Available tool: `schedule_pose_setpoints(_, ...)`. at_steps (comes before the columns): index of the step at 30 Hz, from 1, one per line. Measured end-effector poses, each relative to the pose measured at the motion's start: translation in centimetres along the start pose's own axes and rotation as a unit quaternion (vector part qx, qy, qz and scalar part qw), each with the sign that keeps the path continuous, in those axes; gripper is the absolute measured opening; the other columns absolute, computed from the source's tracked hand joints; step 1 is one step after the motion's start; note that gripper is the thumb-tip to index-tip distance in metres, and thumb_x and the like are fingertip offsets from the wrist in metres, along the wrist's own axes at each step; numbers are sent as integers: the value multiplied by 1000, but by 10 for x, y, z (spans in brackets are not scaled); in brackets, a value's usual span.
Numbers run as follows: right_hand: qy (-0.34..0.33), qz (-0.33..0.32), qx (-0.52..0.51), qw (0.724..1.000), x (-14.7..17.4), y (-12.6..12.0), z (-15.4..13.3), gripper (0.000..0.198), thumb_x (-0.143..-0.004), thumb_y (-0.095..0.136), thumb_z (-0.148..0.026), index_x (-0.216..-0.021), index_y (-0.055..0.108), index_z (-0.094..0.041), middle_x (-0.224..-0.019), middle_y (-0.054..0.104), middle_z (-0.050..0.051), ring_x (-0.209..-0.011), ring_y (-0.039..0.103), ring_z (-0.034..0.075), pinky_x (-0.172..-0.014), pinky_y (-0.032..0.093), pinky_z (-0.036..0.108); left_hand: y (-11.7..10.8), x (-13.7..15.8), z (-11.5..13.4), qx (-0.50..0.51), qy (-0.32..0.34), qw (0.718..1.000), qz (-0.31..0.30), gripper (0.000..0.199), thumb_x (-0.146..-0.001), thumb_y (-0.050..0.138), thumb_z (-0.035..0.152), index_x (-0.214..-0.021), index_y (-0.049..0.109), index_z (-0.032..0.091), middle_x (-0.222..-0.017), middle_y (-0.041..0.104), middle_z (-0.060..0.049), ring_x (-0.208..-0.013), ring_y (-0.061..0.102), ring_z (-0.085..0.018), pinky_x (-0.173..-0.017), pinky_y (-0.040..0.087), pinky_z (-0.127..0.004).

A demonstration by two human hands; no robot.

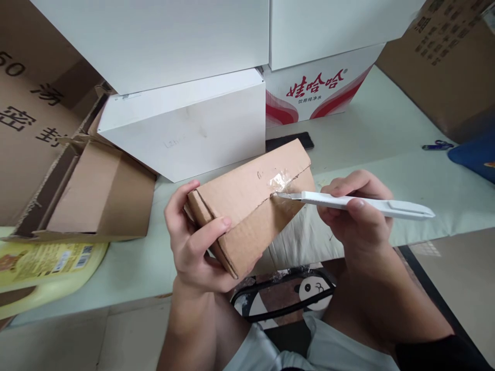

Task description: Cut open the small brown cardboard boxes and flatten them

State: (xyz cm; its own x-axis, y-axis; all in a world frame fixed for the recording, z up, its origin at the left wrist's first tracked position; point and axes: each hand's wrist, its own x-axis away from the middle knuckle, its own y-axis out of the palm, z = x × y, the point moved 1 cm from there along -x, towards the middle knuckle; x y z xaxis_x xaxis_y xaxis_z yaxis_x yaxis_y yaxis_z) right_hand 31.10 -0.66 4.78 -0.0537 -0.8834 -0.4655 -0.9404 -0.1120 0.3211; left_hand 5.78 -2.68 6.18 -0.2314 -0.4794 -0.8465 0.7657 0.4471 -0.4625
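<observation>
The small cardboard box is held up at a tilt near the front edge of the pale green tabletop. The left hand grips its left end, the fingers closed around the corner and one of them lying across the upper face. The right hand holds a white utility knife, its fingers pinched narrow on the handle, and the blade points left with its tip at the seam of the small cardboard box, beside a shiny patch of clear tape.

Behind the small cardboard box a black phone lies on the tabletop, partly hidden, close to a white box and a white carton with red lettering. To the left stand an open brown carton and, nearer the person, a yellow jug, cut off by the picture's edge. On the right a small dark blue object, too small to make out, lies next to a blue item, with a big brown carton behind them
</observation>
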Motion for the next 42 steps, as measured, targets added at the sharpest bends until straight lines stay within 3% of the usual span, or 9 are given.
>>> schedule_pose_setpoints(6, 27, -36, 20, 999, 4, -3, 1, 14, -94, 70, -38, -91, 72, -25, -62, 64, -1, -46, 55, 13, -39, 36, 28, 0, 1, 1, 1, -16, 1000, 2, 67, -61, 87, 56, -116, 57, 33, -142, 51, -13, -131, 53, -43, -94, 53, -60)
schedule_pose_setpoints(11, 19, -31, 12, 999, 3, -3, 2, 14, -92, 71, -39, -90, 72, -25, -61, 63, -1, -44, 53, 13, -37, 33, 28, 0, 2, 1, 4, -26, 1000, 0, 70, -59, 87, 62, -115, 56, 35, -142, 50, -12, -130, 53, -43, -96, 52, -63)
schedule_pose_setpoints(18, 33, -28, 10, 999, 3, -2, 2, 13, -93, 72, -38, -90, 73, -25, -60, 63, -1, -45, 53, 13, -39, 32, 28, -2, 0, 2, 8, -3, 1000, -2, 68, -62, 87, 51, -120, 58, 29, -142, 51, -17, -132, 52, -44, -94, 53, -61)
schedule_pose_setpoints(27, 42, 10, 6, 999, -3, 2, 1, 19, -87, 76, -41, -82, 72, -24, -56, 60, -3, -42, 50, 11, -37, 34, 24, 0, 0, 3, -15, -30, 999, -5, 63, -66, 82, 57, -118, 55, 35, -141, 52, -12, -132, 53, -42, -96, 53, -63)
schedule_pose_setpoints(42, 59, 8, -7, 998, -2, 6, 8, 21, -85, 79, -41, -82, 70, -22, -54, 59, -4, -41, 51, 10, -38, 37, 22, 0, 2, -5, -13, -34, 999, -12, 69, -62, 83, 52, -122, 55, 32, -138, 54, -11, -134, 53, -44, -100, 52, -67)
